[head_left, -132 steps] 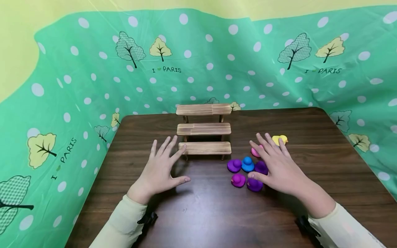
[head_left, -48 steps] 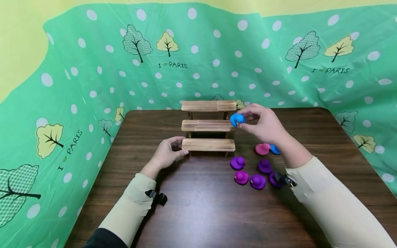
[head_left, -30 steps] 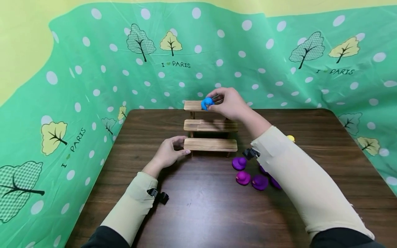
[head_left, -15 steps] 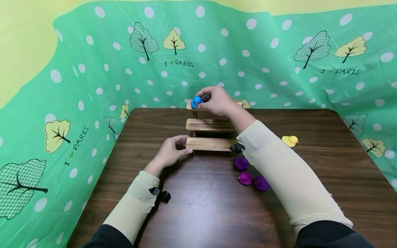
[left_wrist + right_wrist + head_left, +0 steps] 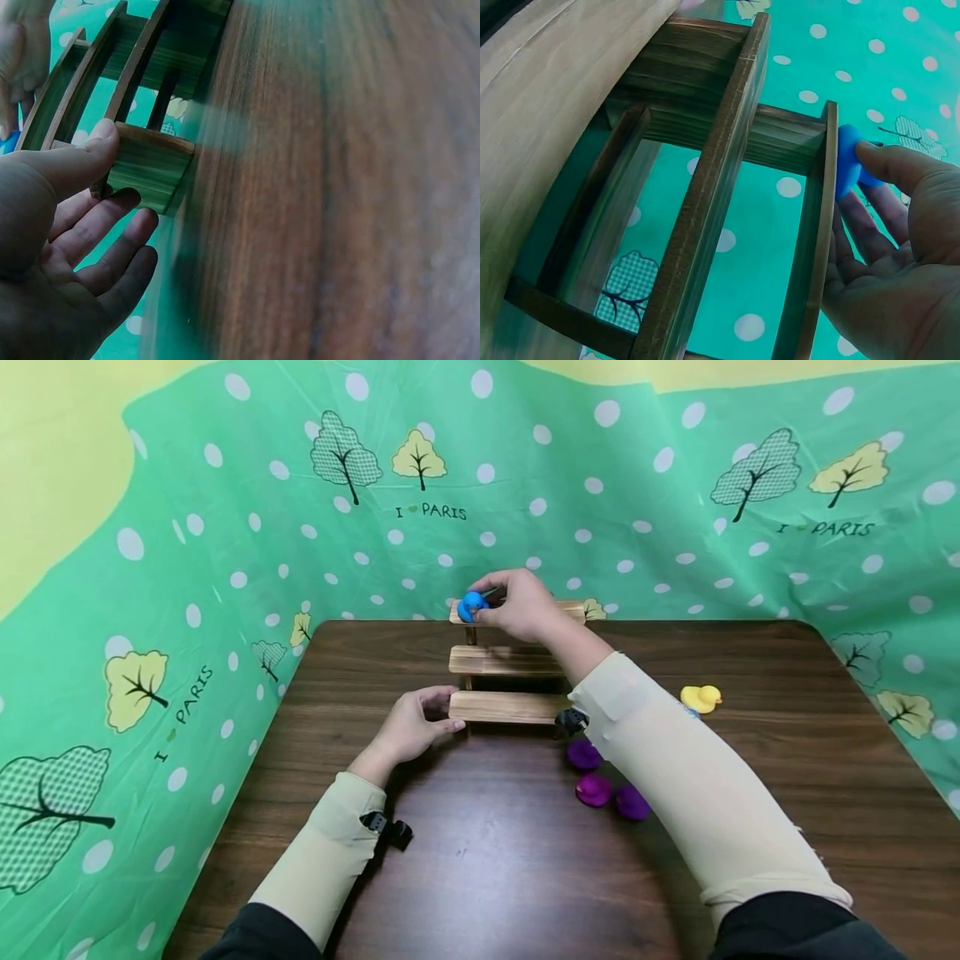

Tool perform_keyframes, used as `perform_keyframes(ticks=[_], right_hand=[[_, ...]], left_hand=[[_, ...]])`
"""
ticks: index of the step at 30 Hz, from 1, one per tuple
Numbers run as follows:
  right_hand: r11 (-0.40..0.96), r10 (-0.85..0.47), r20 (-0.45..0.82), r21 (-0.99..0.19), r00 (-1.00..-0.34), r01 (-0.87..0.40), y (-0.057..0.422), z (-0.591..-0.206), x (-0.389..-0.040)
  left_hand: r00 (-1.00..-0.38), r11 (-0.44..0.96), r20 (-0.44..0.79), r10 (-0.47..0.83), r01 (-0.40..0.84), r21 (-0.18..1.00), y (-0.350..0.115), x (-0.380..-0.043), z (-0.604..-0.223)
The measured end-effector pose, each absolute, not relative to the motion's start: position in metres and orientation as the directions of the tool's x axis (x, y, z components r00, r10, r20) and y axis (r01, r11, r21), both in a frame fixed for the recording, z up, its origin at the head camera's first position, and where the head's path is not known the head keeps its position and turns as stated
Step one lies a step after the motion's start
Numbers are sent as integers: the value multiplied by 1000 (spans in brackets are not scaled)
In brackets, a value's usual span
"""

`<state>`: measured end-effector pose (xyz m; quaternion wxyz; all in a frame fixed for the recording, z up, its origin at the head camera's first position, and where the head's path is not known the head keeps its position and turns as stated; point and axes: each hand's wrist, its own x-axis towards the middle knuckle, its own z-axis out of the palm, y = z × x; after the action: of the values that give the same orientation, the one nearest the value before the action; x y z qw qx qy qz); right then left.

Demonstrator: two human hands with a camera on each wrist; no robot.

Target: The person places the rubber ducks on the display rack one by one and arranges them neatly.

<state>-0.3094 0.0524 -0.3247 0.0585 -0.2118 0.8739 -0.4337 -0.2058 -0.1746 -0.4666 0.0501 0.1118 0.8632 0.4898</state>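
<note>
A three-tier wooden display stand (image 5: 510,707) stands at the back of the table. My left hand (image 5: 408,727) grips the left end of its lowest shelf, thumb in front; in the left wrist view the other fingers curl loosely beside that end. On the left end of the top shelf is a blue rubber duck (image 5: 471,607), pinched by my right hand (image 5: 525,606) between thumb and fingers. The right wrist view puts the duck (image 5: 847,161) right at the top board, with the thumb across it.
Right of the stand lie a purple duck (image 5: 583,754), a magenta duck (image 5: 594,790) and another purple duck (image 5: 632,802). A yellow duck (image 5: 699,697) sits farther right. My right sleeve (image 5: 675,777) covers part of the table there. A green patterned cloth (image 5: 525,485) hangs behind.
Both hands began spread above the table. The left took hold of the stand; the right picked up a blue duck, carried it to the top shelf and moved it left. Lately both barely move.
</note>
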Motion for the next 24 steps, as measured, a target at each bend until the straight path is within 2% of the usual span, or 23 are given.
perform_keyframes(ticks=[5, 10, 18, 24], right_hand=[[525, -428, 121, -773, -896, -355, 60, -328, -306], [520, -392, 159, -774, -906, -360, 88, -330, -294], [540, -247, 254, -766, -935, -350, 178, -346, -273], [631, -162, 205, -731, -965, -262, 254, -366, -262]], left_hand=[[-969, 488, 19, 246, 140, 861, -175, -206, -467], [-968, 493, 29, 250, 153, 857, -176, -207, -469], [-966, 474, 23, 256, 146, 868, -176, -207, -469], [-962, 464, 40, 270, 167, 870, -177, -210, -472]])
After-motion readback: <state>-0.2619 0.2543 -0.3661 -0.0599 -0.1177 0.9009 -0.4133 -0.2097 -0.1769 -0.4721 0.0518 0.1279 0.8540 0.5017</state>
